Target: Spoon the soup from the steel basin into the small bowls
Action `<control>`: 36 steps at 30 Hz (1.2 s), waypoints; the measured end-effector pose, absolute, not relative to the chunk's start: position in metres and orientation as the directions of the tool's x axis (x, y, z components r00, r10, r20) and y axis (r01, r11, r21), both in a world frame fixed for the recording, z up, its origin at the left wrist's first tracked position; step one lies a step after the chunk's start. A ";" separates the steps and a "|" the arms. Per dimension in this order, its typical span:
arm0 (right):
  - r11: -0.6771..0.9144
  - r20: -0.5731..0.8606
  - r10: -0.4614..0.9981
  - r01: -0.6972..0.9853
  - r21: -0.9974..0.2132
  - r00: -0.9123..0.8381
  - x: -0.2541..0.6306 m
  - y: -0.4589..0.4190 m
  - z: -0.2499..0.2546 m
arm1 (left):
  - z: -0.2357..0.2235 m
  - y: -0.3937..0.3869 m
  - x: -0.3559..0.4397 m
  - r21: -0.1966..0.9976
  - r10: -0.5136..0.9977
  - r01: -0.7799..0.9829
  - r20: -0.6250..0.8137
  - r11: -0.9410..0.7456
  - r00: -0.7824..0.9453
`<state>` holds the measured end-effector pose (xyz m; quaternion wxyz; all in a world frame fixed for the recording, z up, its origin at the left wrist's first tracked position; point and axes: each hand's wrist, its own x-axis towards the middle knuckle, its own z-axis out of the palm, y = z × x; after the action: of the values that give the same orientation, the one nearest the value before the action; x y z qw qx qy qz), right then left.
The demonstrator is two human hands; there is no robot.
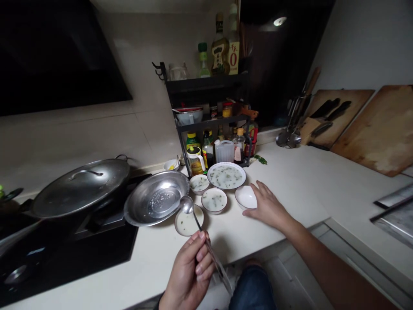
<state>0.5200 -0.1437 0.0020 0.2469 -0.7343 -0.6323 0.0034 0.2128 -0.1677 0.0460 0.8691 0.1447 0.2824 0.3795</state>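
My left hand (pixel 192 269) is closed around the long handle of a metal ladle (pixel 186 205), whose head hangs over a small bowl of pale soup (pixel 189 224) with a few dark bits. On the right, my right hand (pixel 269 206) grips a small white bowl (pixel 245 197) by its right side, thumb in front and fingers behind; its visible inside is bare. Between the hands stands another small soup bowl (pixel 214 201). Behind it are a third soup bowl (pixel 199 184) and a larger patterned bowl (pixel 226 175) filled with soup and green leaf pieces.
A wide metal basin (pixel 156 198) with wet white residue stands left of the bowls. Farther left, a lidded wok (pixel 82 185) sits on the black stove (pixel 106 245). Behind is a rack (pixel 206 84) of bottles and jars. Knives and cutting boards (pixel 377 125) lean at right.
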 end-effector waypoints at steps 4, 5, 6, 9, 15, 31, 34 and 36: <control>0.399 0.525 0.828 0.866 -0.301 -0.199 0.477 -0.178 0.023 | 0.044 -0.163 0.229 0.443 0.742 -0.597 -0.350 0.669 0.572; 0.504 0.554 0.784 0.807 -0.308 -0.279 0.463 -0.185 0.028 | 0.043 -0.162 0.234 0.443 0.746 -0.603 -0.338 0.663 0.573; 0.588 0.580 0.742 0.741 -0.323 -0.336 0.450 -0.191 0.033 | 0.042 -0.161 0.239 0.446 0.752 -0.609 -0.324 0.657 0.574; 0.696 0.655 0.672 0.596 -0.400 -0.345 0.418 -0.195 0.040 | 0.044 -0.159 0.255 0.449 0.766 -0.625 -0.291 0.638 0.573; 0.623 0.715 0.697 0.537 -0.569 -0.051 0.425 -0.172 0.042 | 0.060 -0.143 0.278 0.606 0.774 -0.545 -0.202 0.580 0.600; 0.466 0.607 0.743 0.434 -0.771 0.281 0.601 -0.012 0.057 | -0.034 -0.108 0.326 0.461 0.462 0.105 0.792 -0.881 0.399; 0.487 0.641 0.716 0.460 -0.743 0.277 0.607 -0.015 0.042 | -0.036 -0.102 0.322 0.520 0.550 0.186 0.752 -0.833 0.363; 0.511 0.670 0.680 0.463 -0.725 0.299 0.610 -0.020 0.038 | -0.031 -0.100 0.320 0.593 0.614 0.189 0.686 -0.782 0.391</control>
<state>0.6098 -0.0203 0.0378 0.6420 -0.4874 -0.5858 0.0845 0.3196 -0.1005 -0.0308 0.2159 0.8054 0.2493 0.4925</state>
